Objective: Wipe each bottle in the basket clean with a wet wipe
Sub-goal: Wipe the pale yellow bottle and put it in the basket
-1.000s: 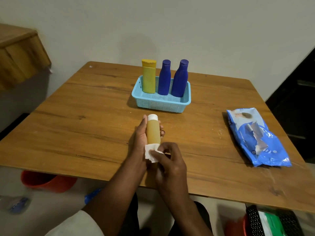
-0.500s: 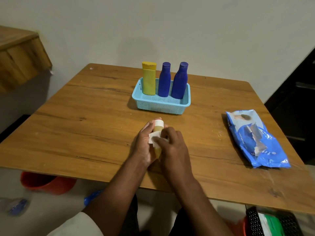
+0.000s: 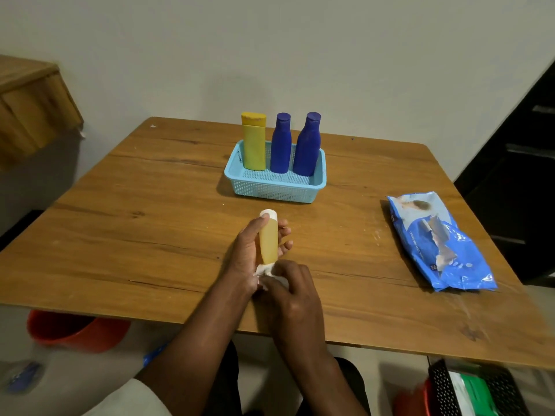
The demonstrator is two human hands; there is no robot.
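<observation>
My left hand grips a small amber bottle with a white cap, held above the table's middle with the cap pointing away from me. My right hand pinches a crumpled white wet wipe against the bottle's near end. Behind them a light blue mesh basket holds a yellow bottle on the left and two dark blue bottles standing upright.
A blue pack of wet wipes lies on the wooden table at the right. A red bucket sits on the floor under the left edge. A black crate stands at the bottom right.
My right hand has slid the wipe from near the bottle's cap back down to its near end. The left hand keeps its hold on the bottle.
</observation>
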